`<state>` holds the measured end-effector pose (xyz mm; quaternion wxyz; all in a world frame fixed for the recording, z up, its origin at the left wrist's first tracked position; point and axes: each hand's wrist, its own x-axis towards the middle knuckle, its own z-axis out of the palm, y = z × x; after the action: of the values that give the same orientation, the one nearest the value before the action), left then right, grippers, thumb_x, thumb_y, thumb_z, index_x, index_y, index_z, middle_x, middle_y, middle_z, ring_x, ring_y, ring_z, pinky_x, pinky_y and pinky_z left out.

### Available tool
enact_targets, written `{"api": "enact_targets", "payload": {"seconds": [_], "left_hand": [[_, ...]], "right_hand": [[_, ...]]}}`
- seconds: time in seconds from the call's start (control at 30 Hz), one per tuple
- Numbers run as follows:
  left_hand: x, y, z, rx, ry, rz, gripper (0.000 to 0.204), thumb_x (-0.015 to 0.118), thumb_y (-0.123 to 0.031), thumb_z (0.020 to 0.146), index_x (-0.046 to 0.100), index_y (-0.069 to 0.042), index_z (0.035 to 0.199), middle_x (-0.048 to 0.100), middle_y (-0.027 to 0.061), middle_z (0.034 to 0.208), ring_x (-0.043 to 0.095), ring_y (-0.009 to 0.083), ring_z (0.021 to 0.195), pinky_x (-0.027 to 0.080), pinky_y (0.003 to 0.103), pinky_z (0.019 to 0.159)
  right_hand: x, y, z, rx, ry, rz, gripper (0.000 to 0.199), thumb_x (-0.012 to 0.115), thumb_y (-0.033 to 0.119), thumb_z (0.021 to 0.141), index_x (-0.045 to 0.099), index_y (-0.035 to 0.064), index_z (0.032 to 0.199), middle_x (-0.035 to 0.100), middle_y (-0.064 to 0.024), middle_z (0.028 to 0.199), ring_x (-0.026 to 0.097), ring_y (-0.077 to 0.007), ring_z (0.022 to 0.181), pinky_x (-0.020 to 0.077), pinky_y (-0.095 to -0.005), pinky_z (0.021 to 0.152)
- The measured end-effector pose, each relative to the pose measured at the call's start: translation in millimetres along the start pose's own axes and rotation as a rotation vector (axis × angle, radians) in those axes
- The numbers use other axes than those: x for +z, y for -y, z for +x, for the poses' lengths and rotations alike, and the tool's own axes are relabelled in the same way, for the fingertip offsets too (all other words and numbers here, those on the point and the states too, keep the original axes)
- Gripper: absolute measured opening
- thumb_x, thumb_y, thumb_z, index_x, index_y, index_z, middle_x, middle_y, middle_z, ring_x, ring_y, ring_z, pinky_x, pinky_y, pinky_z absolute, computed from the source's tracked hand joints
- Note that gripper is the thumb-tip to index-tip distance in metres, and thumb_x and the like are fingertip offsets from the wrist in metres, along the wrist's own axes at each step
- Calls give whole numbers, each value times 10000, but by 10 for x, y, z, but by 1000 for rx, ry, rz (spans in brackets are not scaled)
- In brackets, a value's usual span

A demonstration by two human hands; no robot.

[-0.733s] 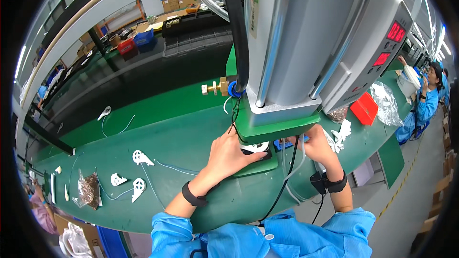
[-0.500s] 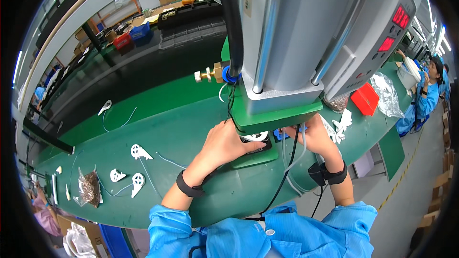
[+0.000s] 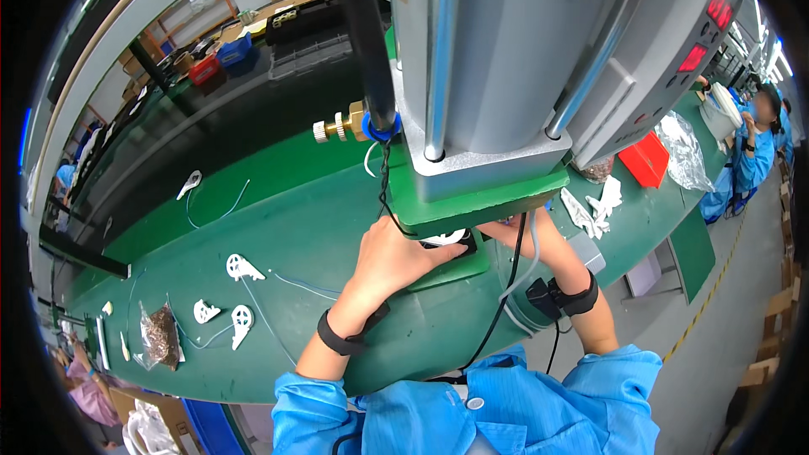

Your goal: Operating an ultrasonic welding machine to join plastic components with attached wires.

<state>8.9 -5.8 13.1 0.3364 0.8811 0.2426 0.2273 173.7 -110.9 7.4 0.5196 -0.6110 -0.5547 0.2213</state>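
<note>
Under the green head plate [image 3: 480,204] of a bench press, my left hand [image 3: 389,259] is closed around a white plastic part [image 3: 445,238] seated on a black block [image 3: 468,244]. Its thumb lies along the near side, while the other fingers are partly hidden. My right hand [image 3: 533,234] reaches under the plate from the right, close to the same part. Its fingertips are hidden, so what they touch cannot be made out. Below the block is a green press base [image 3: 455,271]. A grey tube [image 3: 524,274] and a black cable hang in front of my right hand.
White wheel-shaped parts [image 3: 243,268] with thin cords lie on the green table [image 3: 286,350] at left, by a bag of small brown pieces [image 3: 160,335]. White gloves [image 3: 600,206] and a red bin [image 3: 645,160] are at right. Beyond sits a co-worker in blue [image 3: 754,160].
My right hand has moved left and deeper under the press plate, and the blue piece near it is now mostly hidden. My left hand stays at the white part. The view has shifted slightly.
</note>
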Motion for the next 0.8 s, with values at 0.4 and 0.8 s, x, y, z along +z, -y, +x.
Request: {"api": "enact_targets", "payload": {"seconds": [0.4, 0.8], "left_hand": [[33, 34, -11, -80, 39, -38, 372, 753, -312, 602, 642, -79, 868, 653, 99, 746, 628, 270, 687, 479, 349, 590], [-168, 123, -303, -51, 113, 62, 319, 487, -226, 868, 480, -78, 1151, 579, 156, 1019, 563, 363, 859, 461, 425, 684]], "right_hand": [[109, -71, 125, 19, 211, -82, 228, 604, 121, 772, 587, 15, 974, 592, -58, 811, 528, -125, 703, 452, -265, 651], [-789, -173, -827, 49, -396, -655, 539, 515, 64, 775, 349, -16, 1282, 341, -202, 1320, 385, -349, 1161, 323, -420, 938]]}}
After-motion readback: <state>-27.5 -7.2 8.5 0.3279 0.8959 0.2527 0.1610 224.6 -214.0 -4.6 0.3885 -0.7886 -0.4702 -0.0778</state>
